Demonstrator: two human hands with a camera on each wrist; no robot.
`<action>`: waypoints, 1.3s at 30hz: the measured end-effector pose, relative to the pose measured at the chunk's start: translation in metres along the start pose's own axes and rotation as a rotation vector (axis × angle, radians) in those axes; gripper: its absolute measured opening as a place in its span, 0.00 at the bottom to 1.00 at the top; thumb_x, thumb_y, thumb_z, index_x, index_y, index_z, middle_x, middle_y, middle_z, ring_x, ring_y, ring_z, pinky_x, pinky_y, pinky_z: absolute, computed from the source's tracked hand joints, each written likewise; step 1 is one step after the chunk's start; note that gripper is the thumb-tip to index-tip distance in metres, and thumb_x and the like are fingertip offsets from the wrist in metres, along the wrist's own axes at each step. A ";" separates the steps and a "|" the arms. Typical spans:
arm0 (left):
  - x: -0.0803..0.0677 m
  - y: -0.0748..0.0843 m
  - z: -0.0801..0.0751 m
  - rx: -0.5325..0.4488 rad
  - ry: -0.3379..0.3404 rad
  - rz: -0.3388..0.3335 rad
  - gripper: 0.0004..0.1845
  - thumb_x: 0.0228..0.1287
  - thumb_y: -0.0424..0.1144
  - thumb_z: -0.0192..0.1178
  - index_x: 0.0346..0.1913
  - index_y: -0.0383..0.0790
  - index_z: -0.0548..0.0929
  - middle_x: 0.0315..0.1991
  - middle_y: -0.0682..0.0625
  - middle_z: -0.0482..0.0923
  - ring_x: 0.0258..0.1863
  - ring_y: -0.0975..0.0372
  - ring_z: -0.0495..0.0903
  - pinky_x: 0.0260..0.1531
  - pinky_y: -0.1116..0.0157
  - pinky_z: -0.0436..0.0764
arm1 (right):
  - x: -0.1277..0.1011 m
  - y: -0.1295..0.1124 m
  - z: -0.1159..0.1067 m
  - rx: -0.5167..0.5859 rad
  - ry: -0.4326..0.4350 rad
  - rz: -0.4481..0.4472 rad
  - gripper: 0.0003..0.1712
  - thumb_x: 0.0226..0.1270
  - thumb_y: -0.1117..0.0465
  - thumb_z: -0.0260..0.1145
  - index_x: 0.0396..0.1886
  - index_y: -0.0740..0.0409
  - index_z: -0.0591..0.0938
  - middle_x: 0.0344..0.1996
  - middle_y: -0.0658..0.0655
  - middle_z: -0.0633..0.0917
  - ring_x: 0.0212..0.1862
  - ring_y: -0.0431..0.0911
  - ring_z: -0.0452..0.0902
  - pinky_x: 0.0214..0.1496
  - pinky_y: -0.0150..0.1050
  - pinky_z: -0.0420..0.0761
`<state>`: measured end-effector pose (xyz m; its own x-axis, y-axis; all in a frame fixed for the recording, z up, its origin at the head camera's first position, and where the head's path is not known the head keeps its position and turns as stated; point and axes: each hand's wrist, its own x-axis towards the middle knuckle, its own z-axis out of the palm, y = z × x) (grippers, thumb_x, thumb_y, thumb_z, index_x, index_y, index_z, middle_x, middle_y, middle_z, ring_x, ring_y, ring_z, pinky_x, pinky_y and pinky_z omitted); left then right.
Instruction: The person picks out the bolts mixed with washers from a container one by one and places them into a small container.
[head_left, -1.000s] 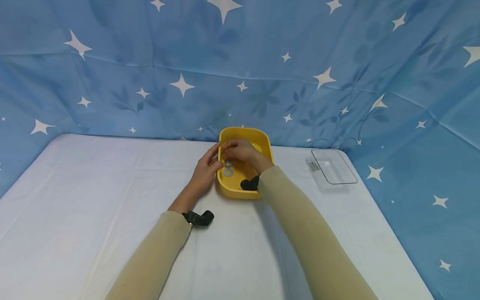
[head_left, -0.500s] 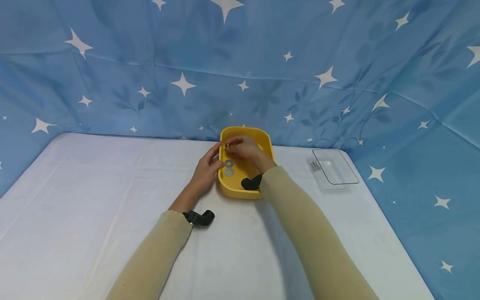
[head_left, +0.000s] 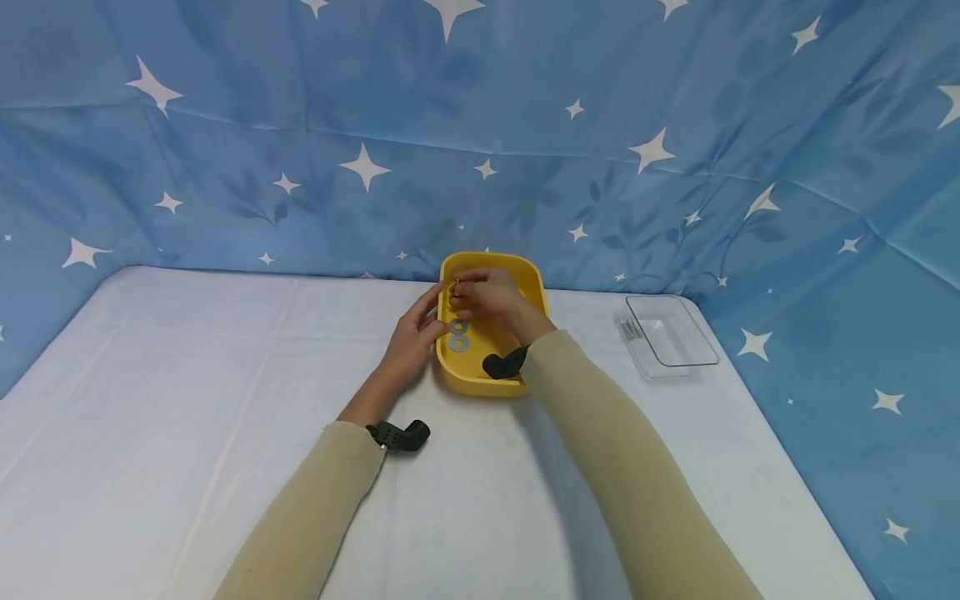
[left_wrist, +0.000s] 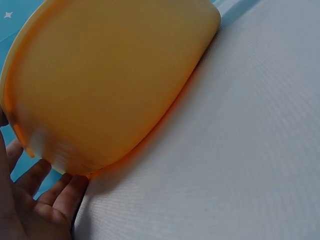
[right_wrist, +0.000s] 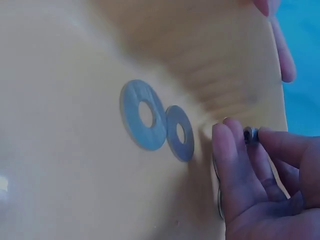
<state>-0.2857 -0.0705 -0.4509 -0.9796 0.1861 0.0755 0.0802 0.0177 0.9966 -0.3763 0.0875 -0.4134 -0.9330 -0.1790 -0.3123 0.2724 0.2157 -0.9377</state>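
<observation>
Blue cloth printed with white stars and faint leaves (head_left: 525, 150) hangs behind and to both sides of a table under a white sheet (head_left: 187, 400). From my remote seat I note a yellow tray (head_left: 525, 275) near the back edge, centre: rounded corners, smooth matte plastic, shallow walls, a flat floor. On that floor lie two flat grey washers (right_wrist: 155, 120), the larger beside the smaller, their edges touching or slightly overlapping; in the head view they sit near the tray's left wall (head_left: 457, 335). My left hand (head_left: 411, 337) rests against the outside of that left wall, fingers fairly straight and laid along the rim; the left wrist view shows the fingertips (left_wrist: 60, 195) just under the tray's curved outer side, gripping nothing. My right hand (head_left: 487, 298) is inside the tray, fingers curled, pinching a small dark metal piece (right_wrist: 250, 135) between fingertips; it looks like a nut, but it is too small to be sure. A second thin ring seems tucked behind those fingers, unclear. Black wrist cameras (head_left: 401, 435) sit at both cuffs of beige sleeves. Well to the right stands a clear plastic box (head_left: 671, 337) with a few small dark parts at its left end.
</observation>
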 end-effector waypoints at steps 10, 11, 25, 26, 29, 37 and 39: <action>0.000 0.001 -0.001 0.004 -0.008 0.007 0.39 0.69 0.31 0.51 0.81 0.46 0.55 0.82 0.44 0.52 0.79 0.49 0.58 0.78 0.53 0.63 | 0.003 0.001 -0.002 0.114 0.001 0.039 0.21 0.71 0.68 0.64 0.62 0.61 0.81 0.55 0.67 0.86 0.54 0.53 0.87 0.57 0.41 0.86; 0.002 -0.004 0.000 0.003 -0.006 0.010 0.39 0.69 0.32 0.51 0.81 0.47 0.55 0.82 0.45 0.52 0.80 0.49 0.58 0.78 0.53 0.63 | 0.002 0.001 -0.002 0.119 -0.004 0.035 0.22 0.71 0.69 0.63 0.63 0.61 0.80 0.56 0.67 0.85 0.56 0.54 0.86 0.59 0.42 0.85; 0.008 -0.017 -0.003 0.025 0.020 0.038 0.38 0.69 0.33 0.51 0.80 0.54 0.58 0.81 0.50 0.56 0.79 0.53 0.61 0.77 0.54 0.64 | -0.028 -0.016 -0.028 0.034 -0.040 -0.038 0.28 0.66 0.71 0.67 0.66 0.66 0.77 0.60 0.70 0.81 0.52 0.53 0.87 0.65 0.49 0.81; 0.008 -0.017 -0.003 0.025 0.021 0.038 0.38 0.69 0.33 0.51 0.80 0.54 0.57 0.81 0.51 0.55 0.79 0.53 0.60 0.77 0.54 0.64 | -0.030 -0.018 -0.031 0.026 -0.039 -0.040 0.28 0.66 0.71 0.67 0.67 0.66 0.77 0.62 0.69 0.81 0.51 0.52 0.87 0.66 0.50 0.80; 0.009 -0.016 -0.003 0.035 0.024 0.033 0.38 0.69 0.34 0.51 0.81 0.54 0.57 0.81 0.51 0.54 0.79 0.53 0.60 0.78 0.54 0.63 | -0.039 -0.024 -0.041 -0.002 -0.052 -0.033 0.29 0.68 0.70 0.66 0.69 0.66 0.75 0.65 0.69 0.78 0.51 0.50 0.88 0.68 0.50 0.78; 0.008 -0.016 -0.001 0.051 0.026 0.016 0.38 0.70 0.36 0.52 0.81 0.56 0.56 0.81 0.54 0.54 0.80 0.54 0.58 0.79 0.54 0.62 | -0.057 -0.028 -0.077 -0.028 -0.073 -0.002 0.29 0.72 0.68 0.62 0.72 0.65 0.71 0.67 0.68 0.76 0.43 0.39 0.87 0.72 0.50 0.73; 0.007 -0.016 0.000 0.052 0.025 0.011 0.38 0.70 0.36 0.52 0.81 0.56 0.56 0.81 0.55 0.54 0.80 0.55 0.57 0.79 0.54 0.62 | -0.062 -0.027 -0.087 -0.017 -0.068 -0.002 0.29 0.72 0.69 0.62 0.72 0.65 0.71 0.67 0.68 0.76 0.41 0.38 0.87 0.71 0.49 0.73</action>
<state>-0.2937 -0.0695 -0.4658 -0.9828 0.1623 0.0882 0.1002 0.0673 0.9927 -0.3463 0.1762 -0.3560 -0.9153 -0.2440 -0.3204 0.2659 0.2314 -0.9358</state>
